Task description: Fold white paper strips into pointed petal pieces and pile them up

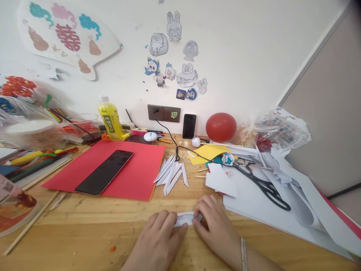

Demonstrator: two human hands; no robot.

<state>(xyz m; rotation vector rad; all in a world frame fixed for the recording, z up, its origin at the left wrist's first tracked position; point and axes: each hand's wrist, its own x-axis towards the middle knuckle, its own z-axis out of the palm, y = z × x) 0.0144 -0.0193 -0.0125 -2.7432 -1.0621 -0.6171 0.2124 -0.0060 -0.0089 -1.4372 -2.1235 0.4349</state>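
Observation:
A small strip of folded white paper (185, 218) lies low over the wooden table (93, 226), between my two hands. My left hand (160, 238) has its fingers curled over the strip's left end, with the thumb along its lower edge. At the right end, my right hand (216, 226) pinches the paper between thumb and fingers; a bracelet circles that wrist. Beyond the hands is a loose pile of narrow folded white strips (170, 176), beside red paper sheets (138, 173) with a large dark phone (104, 172) on top.
Black scissors (263, 184) rest on white sheets (254, 214) at the right. Toward the wall stand a yellow drink bottle (111, 119), an upright phone (189, 126) and a red balloon (221, 127). A black cable (166, 130) crosses the back. A paper cup (15, 207) is at left.

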